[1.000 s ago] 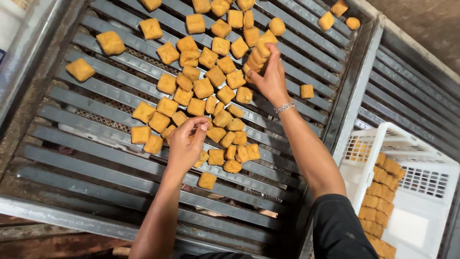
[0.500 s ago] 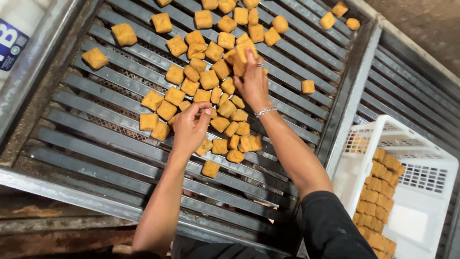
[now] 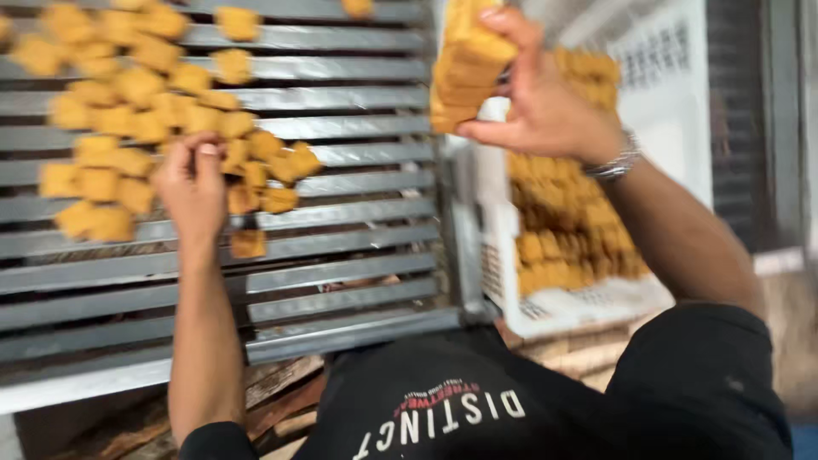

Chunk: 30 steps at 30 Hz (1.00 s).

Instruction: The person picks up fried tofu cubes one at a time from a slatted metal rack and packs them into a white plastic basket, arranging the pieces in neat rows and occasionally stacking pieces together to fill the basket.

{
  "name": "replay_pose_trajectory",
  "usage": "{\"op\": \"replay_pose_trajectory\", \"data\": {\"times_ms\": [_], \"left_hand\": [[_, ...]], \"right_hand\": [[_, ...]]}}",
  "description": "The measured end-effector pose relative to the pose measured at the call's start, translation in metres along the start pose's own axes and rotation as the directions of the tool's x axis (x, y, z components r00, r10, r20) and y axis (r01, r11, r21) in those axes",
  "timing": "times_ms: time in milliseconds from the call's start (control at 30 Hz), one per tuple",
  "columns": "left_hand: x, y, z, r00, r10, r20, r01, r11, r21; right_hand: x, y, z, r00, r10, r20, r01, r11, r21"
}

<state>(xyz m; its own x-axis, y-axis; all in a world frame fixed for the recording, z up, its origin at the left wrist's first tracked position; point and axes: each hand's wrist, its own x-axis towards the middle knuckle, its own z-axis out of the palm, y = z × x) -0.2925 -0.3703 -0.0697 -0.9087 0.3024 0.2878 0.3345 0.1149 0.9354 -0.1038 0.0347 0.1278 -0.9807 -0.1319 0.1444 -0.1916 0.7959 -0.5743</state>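
Several golden fried squares sit stacked in your right hand, fingers clamped round them above the white crate; keep that stack level, while your left hand, fingers curled, gathers pieces on the slatted rack.
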Motion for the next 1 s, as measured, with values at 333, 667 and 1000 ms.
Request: {"op": "replay_pose_trajectory", "data": {"times_ms": [333, 667, 1000], "left_hand": [[-0.042, 0.192, 0.168, 0.859, 0.282, 0.428, -0.313, 0.950, 0.001], [-0.065, 0.265, 0.307, 0.685, 0.241, 0.688, -0.380, 0.923, 0.055], [-0.070, 0.198, 0.378, 0.094, -0.473, 0.876, -0.593, 0.680, 0.431]], "right_hand": [[-0.190, 0.067, -0.002, 0.933, 0.308, 0.185, -0.242, 0.920, -0.309], [-0.193, 0.094, 0.036, 0.783, 0.245, 0.572, -0.008, 0.923, -0.384], [-0.177, 0.084, 0.023, 0.711, 0.150, 0.687, 0.041, 0.967, -0.253]]}}
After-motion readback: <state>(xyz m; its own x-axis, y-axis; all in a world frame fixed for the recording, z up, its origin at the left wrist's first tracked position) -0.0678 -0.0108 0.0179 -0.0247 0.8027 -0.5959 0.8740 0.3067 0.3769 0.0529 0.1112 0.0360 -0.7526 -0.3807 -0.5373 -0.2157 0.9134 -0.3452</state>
